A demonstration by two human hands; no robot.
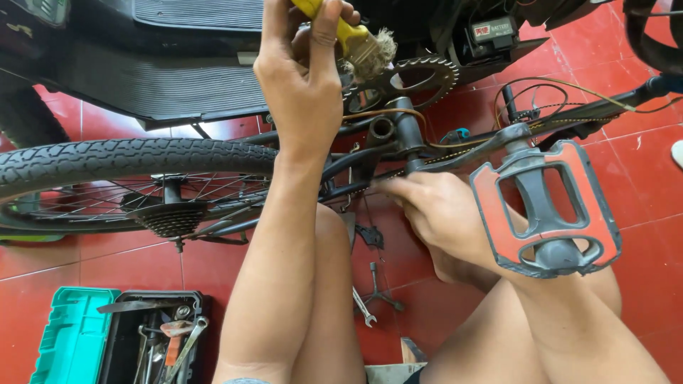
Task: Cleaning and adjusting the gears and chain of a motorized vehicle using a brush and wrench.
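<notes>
Red floor tiles point(640, 171) underlie everything. At twelve o'clock, left hand point(302, 85) clenches a yellow brush point(359, 43) against the chainring point(420, 75); right hand point(434, 210) pinches the chain point(384, 181), best held taut.

1 head view, looking steeply down, close over bicycle point(398, 142) and floor point(640, 171)

The floor point(644, 171) consists of glossy red square tiles with thin pale grout lines and reflects even daylight. At near left, an open toolbox point(117, 338) with a teal lid and black tray rests on the tiles, holding assorted metal hand tools; a wrench point(363, 307) and a three-way socket tool point(378, 286) lie loose near the centre. At far left, a dark ribbed vehicle footboard point(163, 85) spans the upper area.
</notes>
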